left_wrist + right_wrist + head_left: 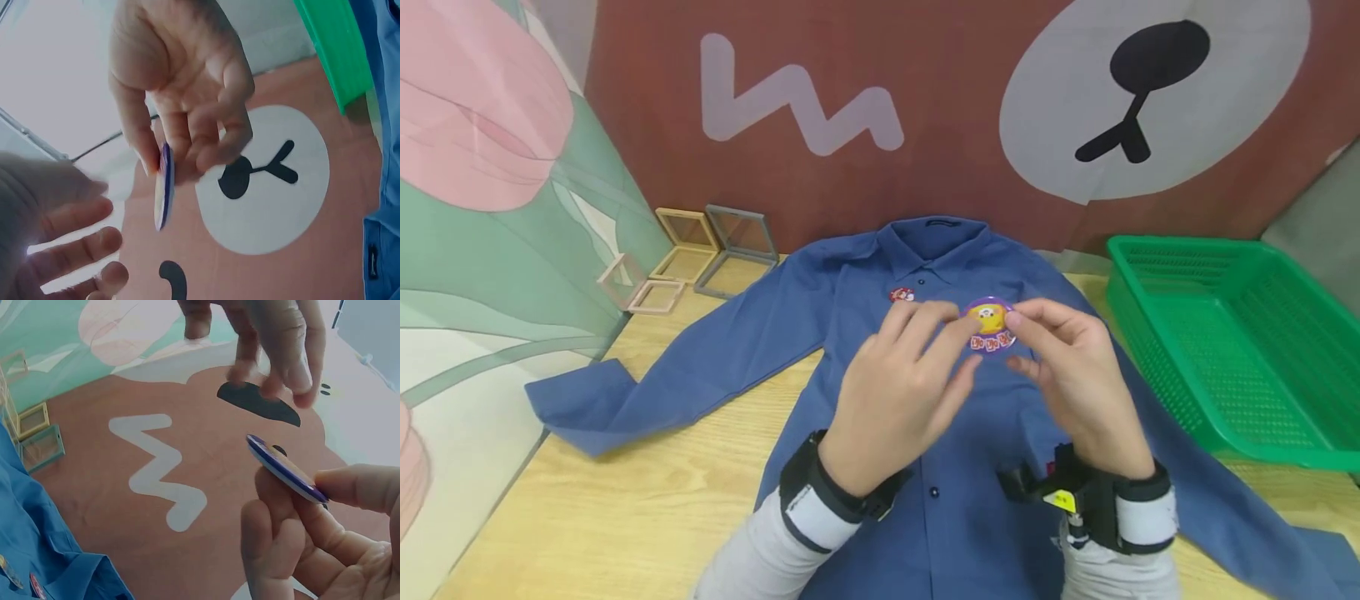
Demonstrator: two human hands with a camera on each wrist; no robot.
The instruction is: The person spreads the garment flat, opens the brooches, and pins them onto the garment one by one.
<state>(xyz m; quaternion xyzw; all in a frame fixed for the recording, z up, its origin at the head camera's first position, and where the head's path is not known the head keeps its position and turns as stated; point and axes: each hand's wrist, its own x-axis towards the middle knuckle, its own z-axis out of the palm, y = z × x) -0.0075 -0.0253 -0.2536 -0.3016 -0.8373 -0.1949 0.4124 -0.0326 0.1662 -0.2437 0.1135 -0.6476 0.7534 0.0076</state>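
My right hand [1086,383] pinches a round button badge [991,317] by its right edge, between thumb and fingers. The badge has a purple rim, a yellow figure and red lettering; the right wrist view shows it edge-on, tilted. Close on its left is my left hand [895,392], fingers loosely bent and spread, overlapping the badge in the head view. Both wrist views show a gap between those fingers and the badge. Beneath both hands lies a blue button-up shirt [797,317], collar at the far side. A small red and white badge [901,294] sits on its chest.
At the right stands a green perforated basket [1195,392]. Small hinged frames, one yellow [685,262], one grey [737,250] and one pink [655,296], stand at the back left. The wooden table [700,508] meets a printed brown backdrop [925,175].
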